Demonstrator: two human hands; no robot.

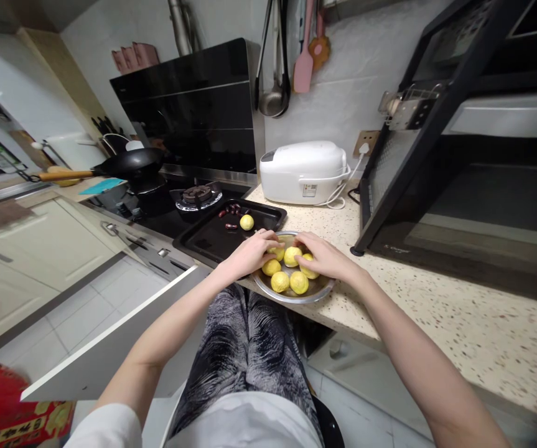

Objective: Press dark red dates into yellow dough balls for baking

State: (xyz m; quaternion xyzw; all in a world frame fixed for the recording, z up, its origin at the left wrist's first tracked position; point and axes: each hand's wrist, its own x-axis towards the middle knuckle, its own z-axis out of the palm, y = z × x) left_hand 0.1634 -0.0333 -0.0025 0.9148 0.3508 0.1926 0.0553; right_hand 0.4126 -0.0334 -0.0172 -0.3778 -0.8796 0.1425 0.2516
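Note:
A round metal bowl (312, 294) holds several yellow, wrinkled balls (280, 282), lemon-like in look; their exact kind is not clear. At the bowl's left rim my left hand (259, 250) curls its fingers round one yellow ball (276, 252). My right hand (326, 255) reaches over the opposite rim, thumb and fingers round another ball (309, 267). Left of the bowl lies a black baking tray (207, 244), with a single yellow ball (246, 222) and several dark red, date-like pieces (231, 226) on it.
Behind the bowl stands a white rice cooker (303, 174), its cord plugged into the wall. A black oven-like appliance (473, 205) fills the right side. The gas burner (197, 195) and a wok (130, 163) are at left. A cabinet door (123, 342) stands open beside my legs.

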